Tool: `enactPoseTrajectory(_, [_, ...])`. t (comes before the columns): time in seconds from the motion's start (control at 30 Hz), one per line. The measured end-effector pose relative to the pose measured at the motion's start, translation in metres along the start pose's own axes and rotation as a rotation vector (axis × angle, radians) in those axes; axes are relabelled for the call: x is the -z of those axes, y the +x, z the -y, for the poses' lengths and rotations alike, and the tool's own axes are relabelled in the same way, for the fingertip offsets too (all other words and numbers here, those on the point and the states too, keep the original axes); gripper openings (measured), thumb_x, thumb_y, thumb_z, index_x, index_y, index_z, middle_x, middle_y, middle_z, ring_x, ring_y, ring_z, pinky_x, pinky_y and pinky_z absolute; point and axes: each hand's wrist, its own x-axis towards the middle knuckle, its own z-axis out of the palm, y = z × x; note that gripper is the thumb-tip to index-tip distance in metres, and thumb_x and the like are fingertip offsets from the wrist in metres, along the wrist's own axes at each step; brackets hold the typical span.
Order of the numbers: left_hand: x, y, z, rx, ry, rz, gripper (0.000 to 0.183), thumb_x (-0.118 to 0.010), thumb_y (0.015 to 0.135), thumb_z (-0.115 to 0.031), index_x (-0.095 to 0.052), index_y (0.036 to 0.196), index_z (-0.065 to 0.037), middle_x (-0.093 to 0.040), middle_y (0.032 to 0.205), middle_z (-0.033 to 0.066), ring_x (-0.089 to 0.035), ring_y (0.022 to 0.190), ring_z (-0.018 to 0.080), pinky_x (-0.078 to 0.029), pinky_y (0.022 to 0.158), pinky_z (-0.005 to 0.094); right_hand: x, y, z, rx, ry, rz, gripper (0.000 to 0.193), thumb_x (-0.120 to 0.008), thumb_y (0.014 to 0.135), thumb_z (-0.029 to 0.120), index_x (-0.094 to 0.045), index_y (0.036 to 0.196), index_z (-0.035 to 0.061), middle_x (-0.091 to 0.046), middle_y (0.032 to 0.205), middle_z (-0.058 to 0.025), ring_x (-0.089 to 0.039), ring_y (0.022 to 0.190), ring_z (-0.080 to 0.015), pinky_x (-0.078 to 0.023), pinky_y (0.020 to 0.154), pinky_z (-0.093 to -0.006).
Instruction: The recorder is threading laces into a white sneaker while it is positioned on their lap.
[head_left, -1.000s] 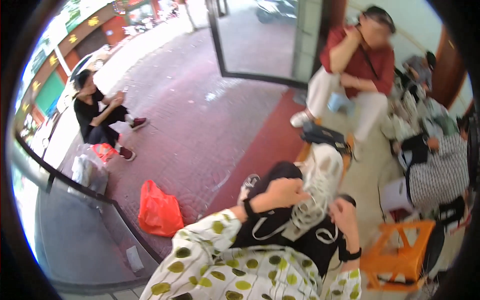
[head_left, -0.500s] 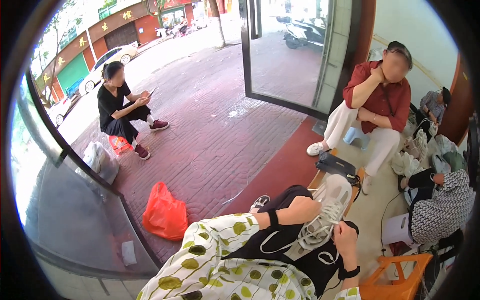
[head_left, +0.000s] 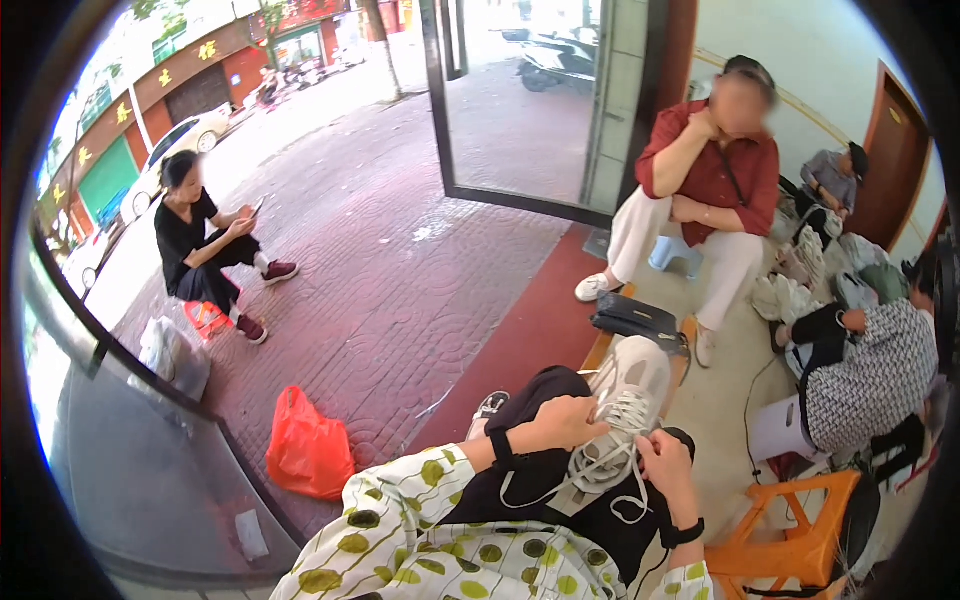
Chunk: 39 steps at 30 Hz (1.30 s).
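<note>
A beige-white lace-up sneaker rests across my lap, toe pointing away from me, on dark trousers. White shoelaces criss-cross its front, and loose lengths trail off toward me on both sides. At the shoe's left edge, my left hand is closed, thumb and forefinger pinching the lace. My right hand has its fingertips drawn together on the lace at the right edge. A loop of lace hangs just below the right hand's fingers. The parts of lace inside both pinches are mostly hidden.
Beyond the shoe, a black bag lies on a wooden bench. An orange plastic stool stands at my right, a red plastic bag on the paving at left. A person in red sits ahead; others sit nearby.
The whole view has swung a little to the right, so surroundings appear farther left. My left hand sits slightly lower along the shoe's laces. Both hands stay at the laces.
</note>
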Motion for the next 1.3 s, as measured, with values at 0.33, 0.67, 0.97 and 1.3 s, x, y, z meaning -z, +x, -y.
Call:
enactPoseTrajectory(0.33, [-0.017, 0.007, 0.031, -0.349, 0.814, -0.391, 0.005, -0.06, 0.077, -0.014, -0.055, 0.077, -0.012, -0.058, 0.06, 0.0054, -0.059, 0.049, 0.0195, -0.042, 0.04, 0.0335, 0.001, -0.004, -0.024, 0.372, -0.321, -0.328, 0.022, -0.057, 0.09, 0.022, -0.054, 0.074, 0.0067, -0.06, 0.065, -0.0176, -0.059, 0.06, -0.0388, -0.045, 0.053, -0.0477])
enactPoseTrajectory(0.67, [0.0, 0.007, 0.019, -0.308, -0.122, -0.32, 0.02, -0.057, 0.088, -0.018, -0.062, 0.083, 0.0, -0.059, 0.07, 0.0096, -0.06, 0.069, 0.0229, -0.045, 0.063, 0.0353, 0.026, -0.009, -0.017, -0.037, 0.357, -0.182, 0.028, -0.06, 0.091, 0.032, -0.064, 0.087, 0.0045, -0.063, 0.066, -0.0091, -0.059, 0.054, -0.0273, -0.045, 0.052, -0.0384])
enactPoseTrajectory(0.97, [0.007, 0.001, -0.005, -0.265, -0.689, 0.131, 0.021, -0.048, 0.098, -0.017, -0.061, 0.091, -0.001, -0.057, 0.075, -0.0009, -0.053, 0.075, 0.0071, -0.043, 0.075, 0.0223, 0.009, 0.003, 0.001, 0.08, 0.091, -0.031, 0.03, -0.069, 0.085, 0.031, -0.062, 0.089, 0.0027, -0.063, 0.08, -0.0091, -0.061, 0.07, -0.0199, -0.047, 0.065, -0.0326])
enactPoseTrajectory(1.3, [0.058, 0.022, -0.025, -0.177, -0.345, 0.385, 0.021, -0.049, 0.097, -0.018, -0.061, 0.09, -0.002, -0.049, 0.064, -0.0049, -0.04, 0.057, 0.004, -0.032, 0.054, 0.0197, 0.006, 0.007, 0.012, 0.488, -0.24, -0.255, 0.017, -0.069, 0.08, 0.014, -0.056, 0.083, 0.0045, -0.056, 0.082, -0.0102, -0.056, 0.076, -0.0304, -0.046, 0.066, -0.0375])
